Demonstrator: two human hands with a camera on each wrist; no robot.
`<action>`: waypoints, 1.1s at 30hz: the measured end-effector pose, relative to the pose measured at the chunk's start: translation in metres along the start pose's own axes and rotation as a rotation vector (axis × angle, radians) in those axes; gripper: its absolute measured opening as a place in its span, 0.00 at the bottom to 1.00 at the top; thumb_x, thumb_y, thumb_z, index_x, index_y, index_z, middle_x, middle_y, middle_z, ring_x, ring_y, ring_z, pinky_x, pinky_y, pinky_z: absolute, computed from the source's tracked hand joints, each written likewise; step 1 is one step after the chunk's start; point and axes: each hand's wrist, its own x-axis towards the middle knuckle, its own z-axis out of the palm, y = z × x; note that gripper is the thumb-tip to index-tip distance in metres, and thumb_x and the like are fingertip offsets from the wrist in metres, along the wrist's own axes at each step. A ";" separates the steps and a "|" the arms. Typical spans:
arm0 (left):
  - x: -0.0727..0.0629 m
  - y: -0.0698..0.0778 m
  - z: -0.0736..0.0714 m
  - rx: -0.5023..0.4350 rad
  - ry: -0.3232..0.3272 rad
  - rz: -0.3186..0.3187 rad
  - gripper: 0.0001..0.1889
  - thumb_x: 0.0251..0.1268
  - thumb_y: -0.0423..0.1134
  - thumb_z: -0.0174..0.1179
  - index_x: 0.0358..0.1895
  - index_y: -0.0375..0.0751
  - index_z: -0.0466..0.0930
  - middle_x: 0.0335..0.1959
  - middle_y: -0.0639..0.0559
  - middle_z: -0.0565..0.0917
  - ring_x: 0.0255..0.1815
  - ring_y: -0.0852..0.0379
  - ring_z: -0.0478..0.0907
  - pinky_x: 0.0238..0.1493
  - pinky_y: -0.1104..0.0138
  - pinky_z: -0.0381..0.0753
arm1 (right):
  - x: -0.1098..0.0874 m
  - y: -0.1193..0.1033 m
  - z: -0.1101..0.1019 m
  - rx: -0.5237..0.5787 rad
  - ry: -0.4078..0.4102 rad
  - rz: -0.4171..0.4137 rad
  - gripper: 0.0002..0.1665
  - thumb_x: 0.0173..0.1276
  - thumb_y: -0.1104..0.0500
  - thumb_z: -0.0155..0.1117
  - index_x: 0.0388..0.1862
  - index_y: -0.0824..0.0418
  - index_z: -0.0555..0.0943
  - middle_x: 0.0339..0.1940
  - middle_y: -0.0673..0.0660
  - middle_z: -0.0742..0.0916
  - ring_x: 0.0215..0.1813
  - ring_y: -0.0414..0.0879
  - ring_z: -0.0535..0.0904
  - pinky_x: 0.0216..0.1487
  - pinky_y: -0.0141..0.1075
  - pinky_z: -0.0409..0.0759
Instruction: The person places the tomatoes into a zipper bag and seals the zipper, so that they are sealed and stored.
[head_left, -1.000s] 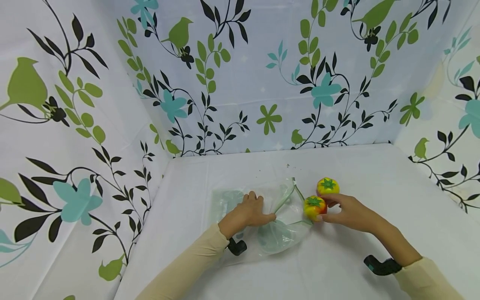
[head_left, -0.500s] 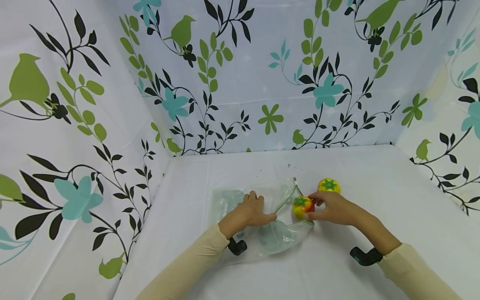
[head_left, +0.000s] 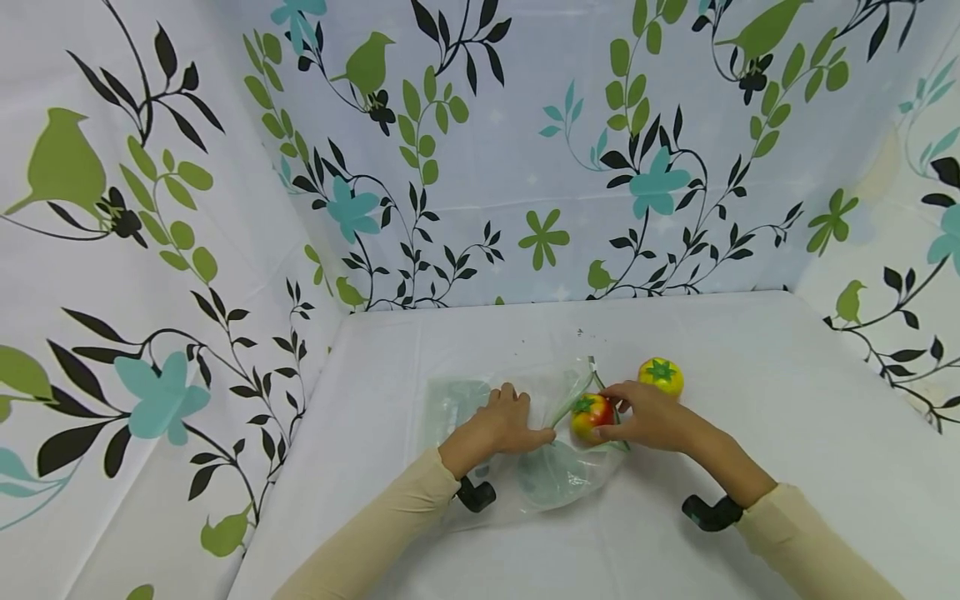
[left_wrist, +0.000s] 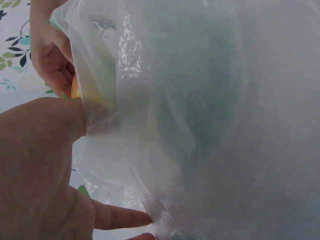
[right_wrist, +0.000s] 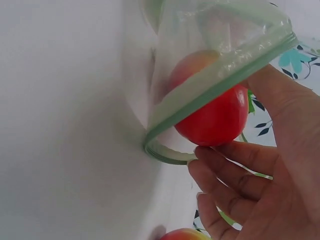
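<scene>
A clear zip-lock bag [head_left: 555, 475] with a green zip strip lies on the white table, its mouth parted towards the right. My left hand [head_left: 501, 421] rests on the bag with fingers spread. In the left wrist view its thumb [left_wrist: 70, 117] touches the bag's edge. At the mouth, my right hand [head_left: 654, 417] holds a red-and-yellow toy tomato [head_left: 591, 417] between thumb and fingers. In the right wrist view the toy tomato [right_wrist: 220, 117] is partly behind the green zip strip [right_wrist: 225, 75], seen through the film.
A second yellow toy tomato [head_left: 662, 377] sits on the white tabletop [head_left: 750, 367] just behind my right hand; its edge also shows low in the right wrist view. Cloth printed with leaves and birds [head_left: 367, 62] hangs at the back and sides.
My right hand has moved left with the toy tomato, from the bag's edge into its mouth. The left hand stays in place on the bag, and the second toy tomato stays put.
</scene>
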 end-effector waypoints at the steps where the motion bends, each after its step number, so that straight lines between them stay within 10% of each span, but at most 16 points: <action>1: 0.000 0.000 0.000 0.001 0.000 0.001 0.42 0.67 0.70 0.58 0.69 0.36 0.74 0.66 0.40 0.70 0.62 0.45 0.69 0.58 0.47 0.80 | 0.000 0.000 0.001 -0.002 0.008 -0.001 0.43 0.63 0.38 0.79 0.66 0.66 0.80 0.46 0.53 0.87 0.47 0.49 0.81 0.42 0.35 0.83; 33: 0.000 0.000 0.003 -0.001 0.011 -0.005 0.44 0.67 0.71 0.59 0.71 0.37 0.74 0.67 0.40 0.71 0.66 0.44 0.69 0.63 0.45 0.78 | -0.003 0.008 0.043 0.084 0.274 -0.137 0.09 0.69 0.60 0.76 0.40 0.55 0.81 0.40 0.50 0.85 0.42 0.43 0.81 0.44 0.33 0.84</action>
